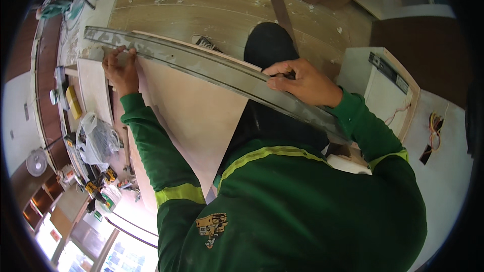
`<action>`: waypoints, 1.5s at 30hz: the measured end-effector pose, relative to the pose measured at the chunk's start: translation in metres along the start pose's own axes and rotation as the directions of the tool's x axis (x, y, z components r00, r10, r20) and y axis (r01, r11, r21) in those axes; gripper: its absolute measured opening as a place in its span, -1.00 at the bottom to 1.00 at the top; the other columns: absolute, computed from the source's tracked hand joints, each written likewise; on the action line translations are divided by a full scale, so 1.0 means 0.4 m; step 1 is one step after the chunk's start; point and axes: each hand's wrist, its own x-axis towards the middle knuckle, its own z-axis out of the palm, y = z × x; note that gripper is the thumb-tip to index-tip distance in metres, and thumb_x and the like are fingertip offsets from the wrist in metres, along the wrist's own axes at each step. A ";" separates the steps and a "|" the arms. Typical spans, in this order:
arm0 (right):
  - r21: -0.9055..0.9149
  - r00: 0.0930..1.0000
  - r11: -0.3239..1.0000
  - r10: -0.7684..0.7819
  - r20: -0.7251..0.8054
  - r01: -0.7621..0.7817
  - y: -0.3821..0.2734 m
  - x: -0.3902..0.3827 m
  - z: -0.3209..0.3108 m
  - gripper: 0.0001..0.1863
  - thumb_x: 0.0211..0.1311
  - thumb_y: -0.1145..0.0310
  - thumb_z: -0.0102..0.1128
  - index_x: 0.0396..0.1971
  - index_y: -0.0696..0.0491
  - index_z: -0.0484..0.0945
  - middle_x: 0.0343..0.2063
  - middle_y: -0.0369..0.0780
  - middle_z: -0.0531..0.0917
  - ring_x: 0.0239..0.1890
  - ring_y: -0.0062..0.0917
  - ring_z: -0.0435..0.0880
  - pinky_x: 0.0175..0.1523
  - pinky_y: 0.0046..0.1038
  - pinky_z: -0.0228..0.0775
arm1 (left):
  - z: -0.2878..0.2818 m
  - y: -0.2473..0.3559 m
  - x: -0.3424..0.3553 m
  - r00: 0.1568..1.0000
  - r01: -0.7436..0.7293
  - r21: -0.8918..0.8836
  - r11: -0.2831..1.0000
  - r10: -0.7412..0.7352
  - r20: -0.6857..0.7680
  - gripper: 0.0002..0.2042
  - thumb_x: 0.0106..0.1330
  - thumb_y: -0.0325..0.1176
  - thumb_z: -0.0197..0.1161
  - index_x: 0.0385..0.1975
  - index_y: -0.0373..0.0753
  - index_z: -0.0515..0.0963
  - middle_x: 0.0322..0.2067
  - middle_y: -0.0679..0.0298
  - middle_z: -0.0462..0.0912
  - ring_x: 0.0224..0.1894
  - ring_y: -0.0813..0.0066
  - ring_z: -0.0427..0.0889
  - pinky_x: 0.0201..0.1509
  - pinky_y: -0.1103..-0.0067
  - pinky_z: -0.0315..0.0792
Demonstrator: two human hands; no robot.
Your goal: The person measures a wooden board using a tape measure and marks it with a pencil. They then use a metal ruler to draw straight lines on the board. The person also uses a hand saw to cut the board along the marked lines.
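Head view: the bar [201,64] lay across the board [194,103], under my left hand's [122,74] parted fingertips; my right hand [308,83] curled over it, its hold unclear.

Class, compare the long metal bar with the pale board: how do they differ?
Shape: the metal bar is long and narrow, while the board is a broad sheet.
Surface: the metal bar is grey with blotchy smears; the board is pale beige and more even.
Position: the metal bar lies across the board and extends rightward over the dark trousers; the board lies underneath and ends sooner.
Shared: both look flat.
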 end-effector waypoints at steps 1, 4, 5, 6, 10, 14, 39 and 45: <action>0.012 1.000 1.000 -0.014 -0.003 0.014 0.003 -0.001 0.000 -0.60 0.49 0.29 0.32 0.15 0.25 0.67 -0.12 -0.19 0.82 -0.06 -0.63 0.70 0.17 -0.49 0.54 | 0.002 0.015 0.002 0.995 0.005 0.052 0.999 -0.010 0.094 -0.76 0.26 -0.26 0.57 -0.11 -0.10 0.79 -0.15 0.22 0.65 -0.05 0.21 0.59 0.13 0.30 0.49; -0.001 0.999 0.999 -0.043 -0.017 0.043 0.010 -0.002 0.002 -0.63 0.49 0.30 0.29 0.11 0.27 0.69 -0.16 -0.10 0.83 -0.10 -0.55 0.73 0.15 -0.45 0.53 | -0.001 0.071 0.009 0.978 0.099 -0.002 0.995 -0.096 0.185 -0.80 0.34 -0.25 0.49 -0.11 -0.13 0.80 -0.19 0.20 0.68 -0.18 0.27 0.67 -0.04 0.35 0.56; 0.005 0.999 0.999 -0.050 -0.018 0.050 0.013 -0.001 0.004 -0.62 0.49 0.30 0.29 0.11 0.27 0.68 -0.15 -0.10 0.83 -0.10 -0.55 0.74 0.16 -0.45 0.53 | -0.008 0.090 0.009 0.983 0.016 0.144 0.989 -0.042 0.177 -0.79 0.40 -0.22 0.44 -0.08 -0.16 0.80 -0.24 0.16 0.70 -0.29 0.29 0.72 -0.16 0.39 0.59; 0.011 0.998 0.998 -0.058 -0.017 0.058 0.015 0.000 0.005 -0.62 0.50 0.30 0.28 0.12 0.27 0.68 -0.14 -0.09 0.83 -0.09 -0.54 0.74 0.16 -0.45 0.53 | -0.017 0.110 0.008 0.979 0.023 0.098 0.995 -0.042 0.197 -0.72 0.39 -0.18 0.46 -0.04 -0.19 0.78 -0.19 0.14 0.70 -0.22 0.26 0.72 -0.10 0.37 0.59; 0.066 1.000 0.997 -0.025 -0.011 0.025 0.024 0.002 0.010 -0.62 0.53 0.29 0.26 0.13 0.28 0.67 -0.12 -0.10 0.84 -0.05 -0.54 0.76 0.18 -0.45 0.53 | -0.071 0.180 -0.020 0.916 -0.005 0.120 0.993 -0.044 0.400 -0.34 0.26 0.03 0.57 0.21 -0.34 0.63 0.09 -0.01 0.60 0.13 0.07 0.63 0.20 0.27 0.54; 0.061 0.999 0.997 -0.036 -0.018 0.037 0.027 -0.001 0.011 -0.61 0.53 0.28 0.27 0.13 0.28 0.68 -0.13 -0.12 0.83 -0.06 -0.56 0.75 0.19 -0.46 0.54 | -0.092 0.224 -0.069 0.843 -0.063 0.072 0.995 0.014 0.537 0.15 0.04 0.19 0.67 0.50 -0.47 0.26 0.43 -0.18 0.26 0.49 -0.10 0.30 0.53 0.19 0.32; -0.031 0.999 0.998 0.048 0.004 -0.048 0.016 0.004 -0.003 -0.58 0.50 0.24 0.36 0.17 0.23 0.69 -0.09 -0.19 0.83 -0.01 -0.60 0.74 0.20 -0.48 0.56 | -0.069 0.227 -0.089 0.840 -0.032 0.117 0.993 -0.037 0.542 0.40 -0.13 0.38 0.65 0.53 -0.58 0.08 0.51 -0.30 0.08 0.57 -0.22 0.17 0.59 0.18 0.24; -0.063 1.000 0.998 0.011 -0.030 -0.013 0.009 -0.003 -0.006 -0.56 0.45 0.18 0.36 0.11 0.22 0.72 -0.20 -0.13 0.84 -0.16 -0.55 0.72 0.10 -0.43 0.55 | -0.066 0.224 -0.093 0.851 -0.026 0.109 0.994 -0.035 0.523 0.37 -0.13 0.32 0.68 0.52 -0.59 0.11 0.50 -0.32 0.11 0.54 -0.23 0.21 0.58 0.18 0.25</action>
